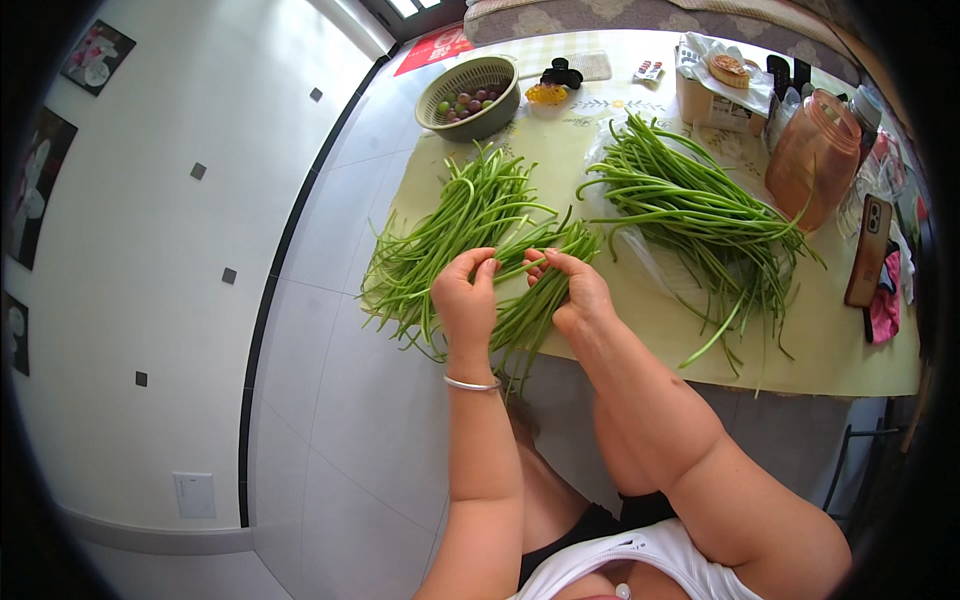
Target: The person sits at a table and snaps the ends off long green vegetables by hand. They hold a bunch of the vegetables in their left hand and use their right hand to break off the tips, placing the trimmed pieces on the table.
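Left hand (466, 298): I see thumb and forefinger pinched on garlic scapes (530, 315). Right hand (583, 290): fingers closed around the same bunch, at the table's (570, 150) near edge. My estimate: light, springy, smooth, snapping if bent sharply; grip mid-stem, softly.

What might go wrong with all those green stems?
Long, thin green stems under the right grip dangle past the pale yellow table cover's near edge, so some might slide off.

Tips from the other long green pile lie close to the translucent orange plastic jar, so a hard tug might bump it.
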`<state>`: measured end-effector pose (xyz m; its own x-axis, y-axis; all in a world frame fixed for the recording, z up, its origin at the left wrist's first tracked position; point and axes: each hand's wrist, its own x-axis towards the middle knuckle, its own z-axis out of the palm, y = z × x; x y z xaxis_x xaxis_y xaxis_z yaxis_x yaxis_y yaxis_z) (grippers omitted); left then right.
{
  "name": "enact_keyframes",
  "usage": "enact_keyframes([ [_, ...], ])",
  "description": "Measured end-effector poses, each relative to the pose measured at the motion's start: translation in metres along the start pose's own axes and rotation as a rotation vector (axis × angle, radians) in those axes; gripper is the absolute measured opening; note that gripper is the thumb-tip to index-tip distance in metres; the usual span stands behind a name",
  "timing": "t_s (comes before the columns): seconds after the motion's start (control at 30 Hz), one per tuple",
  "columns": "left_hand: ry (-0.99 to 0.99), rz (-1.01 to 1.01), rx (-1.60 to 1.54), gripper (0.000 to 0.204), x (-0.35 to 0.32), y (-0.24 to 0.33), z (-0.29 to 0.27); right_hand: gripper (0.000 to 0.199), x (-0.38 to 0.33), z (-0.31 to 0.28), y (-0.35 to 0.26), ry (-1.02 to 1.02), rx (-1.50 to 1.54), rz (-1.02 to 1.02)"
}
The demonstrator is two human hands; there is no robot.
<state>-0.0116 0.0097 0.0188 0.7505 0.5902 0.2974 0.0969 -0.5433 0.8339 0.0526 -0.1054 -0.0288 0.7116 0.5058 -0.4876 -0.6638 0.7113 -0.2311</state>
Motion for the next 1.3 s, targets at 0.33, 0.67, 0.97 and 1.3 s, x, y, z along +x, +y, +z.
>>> enact_keyframes([
  [0.33, -0.339, -0.135, -0.235, 0.014, 0.0, -0.004, -0.036, 0.017, -0.001, 0.002, 0.0, 0.026, 0.089, 0.025],
  [0.67, -0.391, -0.058, -0.047, 0.01, -0.004, 0.004, -0.027, 0.016, -0.007, 0.009, 0.0, 0.055, 0.043, 0.001],
  [0.97, -0.014, -0.062, 0.433, 0.013, 0.005, -0.023, -0.028, 0.01, -0.006, 0.001, 0.001, 0.092, 0.012, -0.042],
  [1.3, 0.099, 0.122, 0.52, 0.015, 0.01, -0.052, -0.029, 0.007, -0.013, -0.001, -0.016, 0.129, -0.083, -0.046],
])
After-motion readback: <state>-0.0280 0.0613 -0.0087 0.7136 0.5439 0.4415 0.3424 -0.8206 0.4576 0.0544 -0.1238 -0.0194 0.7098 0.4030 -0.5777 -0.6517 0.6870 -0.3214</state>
